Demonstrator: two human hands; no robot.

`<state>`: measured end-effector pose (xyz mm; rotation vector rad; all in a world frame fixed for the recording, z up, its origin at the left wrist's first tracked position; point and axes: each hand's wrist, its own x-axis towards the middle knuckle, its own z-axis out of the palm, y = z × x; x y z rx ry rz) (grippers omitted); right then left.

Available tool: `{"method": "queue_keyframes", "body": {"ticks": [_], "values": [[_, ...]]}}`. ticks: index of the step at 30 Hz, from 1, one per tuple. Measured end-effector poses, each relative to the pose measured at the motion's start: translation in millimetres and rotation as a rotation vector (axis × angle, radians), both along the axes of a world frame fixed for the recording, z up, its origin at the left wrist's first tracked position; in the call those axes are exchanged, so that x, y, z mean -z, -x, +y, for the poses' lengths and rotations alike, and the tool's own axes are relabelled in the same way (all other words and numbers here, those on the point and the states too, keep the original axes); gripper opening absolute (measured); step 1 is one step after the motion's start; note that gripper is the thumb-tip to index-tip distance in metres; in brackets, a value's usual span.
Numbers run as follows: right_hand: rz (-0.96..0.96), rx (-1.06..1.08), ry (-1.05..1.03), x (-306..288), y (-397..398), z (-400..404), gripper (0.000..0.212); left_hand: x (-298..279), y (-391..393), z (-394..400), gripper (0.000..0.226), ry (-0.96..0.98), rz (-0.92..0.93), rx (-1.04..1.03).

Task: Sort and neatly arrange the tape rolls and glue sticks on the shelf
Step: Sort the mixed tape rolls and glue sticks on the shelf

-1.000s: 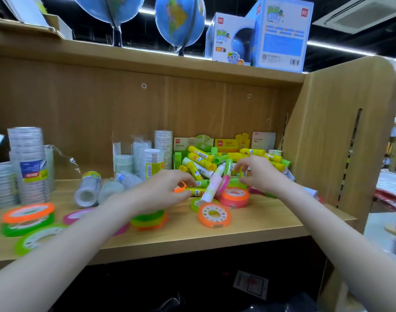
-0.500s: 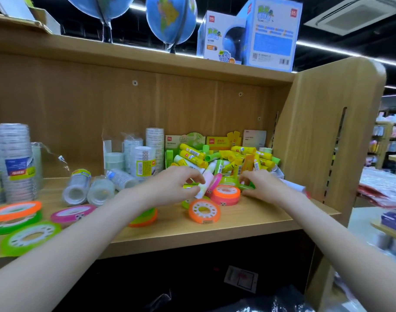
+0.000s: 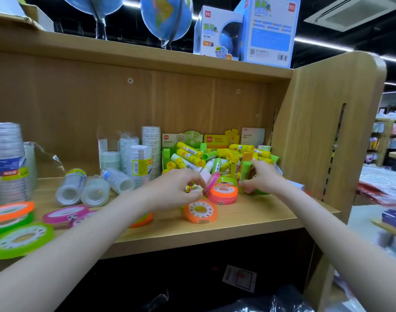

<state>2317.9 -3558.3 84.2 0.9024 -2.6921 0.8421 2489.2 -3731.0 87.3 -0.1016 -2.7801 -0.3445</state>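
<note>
A heap of yellow and green glue sticks (image 3: 215, 156) lies at the right end of the wooden shelf (image 3: 249, 218). My right hand (image 3: 263, 180) reaches into the heap's front edge and grips a green glue stick (image 3: 245, 174), which stands upright. My left hand (image 3: 174, 189) hovers left of it, fingers curled, pinching a small yellow glue stick (image 3: 189, 189). Between the hands are an orange-pink tape roll (image 3: 223, 194), a thin pink roll (image 3: 212, 181) on edge and a white glue stick (image 3: 206, 173). An orange tape roll (image 3: 200, 212) lies flat in front.
Clear tape packs lie on their sides (image 3: 71, 188) and stand stacked (image 3: 142, 161) at the shelf's middle; a tall stack (image 3: 6, 161) is at the left. Orange (image 3: 11, 210), green (image 3: 21, 240) and pink (image 3: 66, 213) rolls lie front left. The side panel (image 3: 323, 140) closes the right end.
My right hand has taken hold of the green glue stick and set it upright. My left hand stays near the pink roll. My head has turned slightly right.
</note>
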Motion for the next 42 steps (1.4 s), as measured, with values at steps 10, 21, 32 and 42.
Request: {"method": "queue_keyframes", "body": {"ticks": [10, 21, 32, 42], "values": [[0.199, 0.116, 0.251, -9.8, -15.2, 10.9, 0.049, 4.4, -22.8, -15.4, 0.024, -0.012, 0.070, -0.013], [0.565, -0.347, -0.410, -8.8, -38.9, -36.9, 0.025, 19.5, -28.1, -7.0, 0.035, 0.137, -0.026, 0.060], [0.547, -0.310, -0.084, 17.4, -46.1, -8.1, 0.026, 17.4, -37.7, -16.3, 0.038, 0.121, -0.018, 0.019], [0.322, -0.406, 0.077, 39.5, -56.9, -1.4, 0.041, 9.6, -49.3, -21.3, 0.038, 0.100, -0.199, 0.005]]}}
